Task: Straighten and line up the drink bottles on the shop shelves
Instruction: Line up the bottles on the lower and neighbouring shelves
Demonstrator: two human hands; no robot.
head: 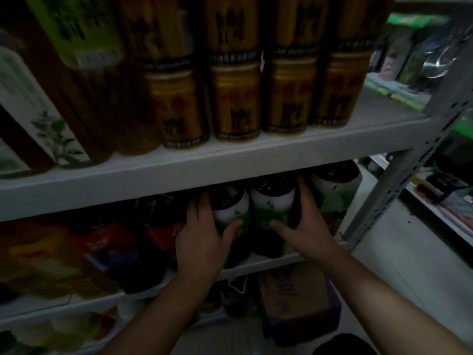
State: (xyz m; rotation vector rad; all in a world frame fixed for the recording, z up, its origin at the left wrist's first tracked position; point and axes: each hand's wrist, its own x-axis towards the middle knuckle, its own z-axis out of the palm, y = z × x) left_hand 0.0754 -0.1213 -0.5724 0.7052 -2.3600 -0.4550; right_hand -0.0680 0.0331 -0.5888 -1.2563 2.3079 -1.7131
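Grips with the left hand (204, 242) the left dark-capped plastic drink bottle (231, 211): thumb laid across the front of its label, fingers curled round the outer side. Clasps with the right hand (307, 226) the right dark-capped plastic drink bottle (272, 203), thumb on the label front, fingers reaching up along the outer flank.

Holds both upright between the two hands, close side by side; cannot tell whether touching. Same look on each: black cap and dark shoulder, label white above and green below, dark liquid under it, print too blurred to read. Both near the front of the pale lower shelf board (256, 267).

Just beyond the right hand's fingers, further back, a third white-and-green labelled bottle (335, 185). Just outside the left hand, dark bottles with red labels (115, 242).

Directly above the grip, a thick white upper shelf board (204, 170) bearing amber bottles with gold labels (235, 98) in a front row, more ranged behind. Further to the left hand's side up there, a bottle with a white leaf-printed label (38, 119).

Out past the right hand, a grey perforated metal upright (409, 180). Below the grip, a brown cardboard box (294, 295).
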